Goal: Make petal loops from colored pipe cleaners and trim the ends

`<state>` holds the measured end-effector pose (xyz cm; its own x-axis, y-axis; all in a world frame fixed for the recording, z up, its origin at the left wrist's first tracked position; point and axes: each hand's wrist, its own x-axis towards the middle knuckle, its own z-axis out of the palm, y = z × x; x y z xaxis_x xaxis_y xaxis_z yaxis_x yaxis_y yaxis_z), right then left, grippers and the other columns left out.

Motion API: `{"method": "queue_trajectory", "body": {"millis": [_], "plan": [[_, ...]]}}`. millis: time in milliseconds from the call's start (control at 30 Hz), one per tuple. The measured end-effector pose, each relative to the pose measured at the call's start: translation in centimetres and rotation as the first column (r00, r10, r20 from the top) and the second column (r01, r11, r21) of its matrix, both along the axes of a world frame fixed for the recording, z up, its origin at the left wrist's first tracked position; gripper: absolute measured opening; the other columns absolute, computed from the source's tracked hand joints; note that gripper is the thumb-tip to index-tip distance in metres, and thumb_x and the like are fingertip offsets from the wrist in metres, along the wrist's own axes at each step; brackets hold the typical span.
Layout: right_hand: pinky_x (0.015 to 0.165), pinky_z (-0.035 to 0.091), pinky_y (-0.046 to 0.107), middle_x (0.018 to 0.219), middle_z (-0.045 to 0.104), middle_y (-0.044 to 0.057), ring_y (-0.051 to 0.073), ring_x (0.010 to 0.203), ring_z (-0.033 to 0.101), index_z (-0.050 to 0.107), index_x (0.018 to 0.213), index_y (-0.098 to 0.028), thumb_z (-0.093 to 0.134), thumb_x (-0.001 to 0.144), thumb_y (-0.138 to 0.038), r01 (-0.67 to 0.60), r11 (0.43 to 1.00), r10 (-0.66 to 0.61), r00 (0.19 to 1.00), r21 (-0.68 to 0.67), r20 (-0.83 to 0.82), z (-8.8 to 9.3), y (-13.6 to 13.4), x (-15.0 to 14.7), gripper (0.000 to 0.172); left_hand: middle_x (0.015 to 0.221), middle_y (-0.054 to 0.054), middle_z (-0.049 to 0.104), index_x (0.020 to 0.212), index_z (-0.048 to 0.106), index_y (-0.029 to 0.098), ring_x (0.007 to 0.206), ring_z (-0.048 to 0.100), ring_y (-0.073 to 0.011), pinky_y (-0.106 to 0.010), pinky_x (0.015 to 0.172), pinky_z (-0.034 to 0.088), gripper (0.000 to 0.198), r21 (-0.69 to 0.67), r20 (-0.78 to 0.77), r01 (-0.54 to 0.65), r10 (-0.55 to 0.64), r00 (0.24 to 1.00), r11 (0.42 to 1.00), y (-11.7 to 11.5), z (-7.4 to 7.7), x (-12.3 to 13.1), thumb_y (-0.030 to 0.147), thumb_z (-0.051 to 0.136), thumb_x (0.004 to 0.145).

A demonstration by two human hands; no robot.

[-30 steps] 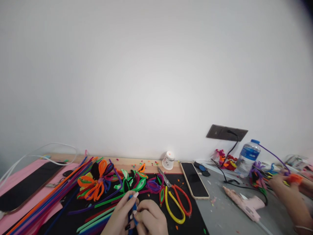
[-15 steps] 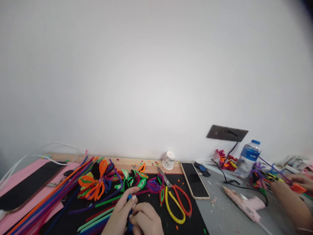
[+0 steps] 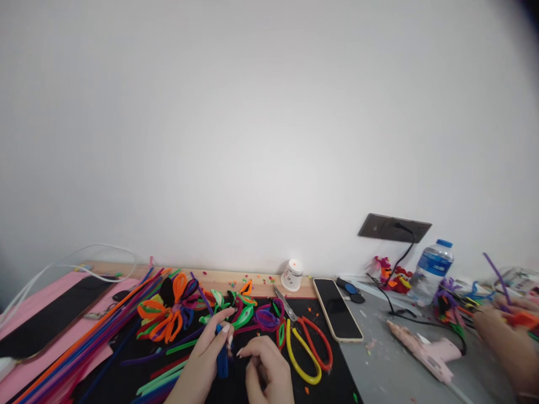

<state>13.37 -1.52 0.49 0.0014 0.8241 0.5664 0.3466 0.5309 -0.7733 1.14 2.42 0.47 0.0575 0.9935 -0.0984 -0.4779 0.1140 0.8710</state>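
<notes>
My left hand point(image 3: 206, 350) pinches a short blue folded pipe cleaner point(image 3: 222, 356) upright between thumb and fingers. Just to its right, my right hand point(image 3: 268, 367) is held apart from the blue piece, fingers loosely curved and nothing visible in them. Behind the hands lie pipe-cleaner flowers: an orange flower point(image 3: 170, 314) at left, a green loop shape point(image 3: 242, 314), and a purple coil point(image 3: 266, 320). Scissors point(image 3: 303, 342) with one yellow and one red handle rest right of my right hand, blades partly open.
Long pipe cleaners point(image 3: 88, 336) lie at left beside a dark tablet-like slab point(image 3: 50, 320). A paper cup point(image 3: 292, 276) and a phone point(image 3: 338, 311) sit farther back. On the right are a pink glue gun point(image 3: 425, 350), a water bottle point(image 3: 432, 269) and a co-worker's hand point(image 3: 501, 336).
My right hand has drawn away to the right from the blue pipe cleaner, which stays in my left hand. The co-worker's purple pipe cleaner at far right has shifted.
</notes>
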Motion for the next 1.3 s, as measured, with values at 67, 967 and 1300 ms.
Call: {"method": "queue_trajectory", "body": {"millis": [67,967,1300], "plan": [[0.054,0.041,0.019,0.072,0.057,0.004,0.013,0.061,0.052,0.061,0.075,-0.017,0.045,0.071,-0.007,0.02,0.999,-0.022,0.998,-0.039,-0.061,0.1,0.1,0.2,0.019,0.057,0.006,0.047,0.101,0.052,0.017,0.051,0.043,-0.0102,-0.021,0.048,0.033,0.05,0.012,0.014,0.03,-0.03,0.999,0.999,0.0,-0.2,0.2,0.044,0.07,0.063],[0.035,0.024,0.014,0.047,0.042,-0.007,0.003,0.036,0.034,0.049,0.066,-0.015,0.063,0.069,-0.054,-0.47,0.703,0.212,0.855,-0.534,-0.474,1.1,0.8,1.7,0.042,0.061,0.007,0.053,0.137,-0.017,0.025,0.043,0.042,-0.0072,-0.017,0.045,0.028,0.084,0.02,-0.397,0.669,-0.608,0.688,0.743,-2.5,1.7,-0.6,0.026,0.045,0.08],[0.034,0.011,0.016,0.046,0.032,-0.008,0.002,0.036,0.02,0.054,0.067,-0.014,0.056,0.074,-0.056,-0.304,0.824,-0.038,0.813,-0.479,-0.581,-0.1,2.0,2.7,0.042,0.087,-0.003,0.069,0.092,0.059,0.026,0.084,0.063,-0.0204,-0.025,0.071,0.041,0.022,0.108,-0.994,0.445,0.104,0.034,0.889,0.1,2.2,-3.4,0.027,0.038,0.087]]}}
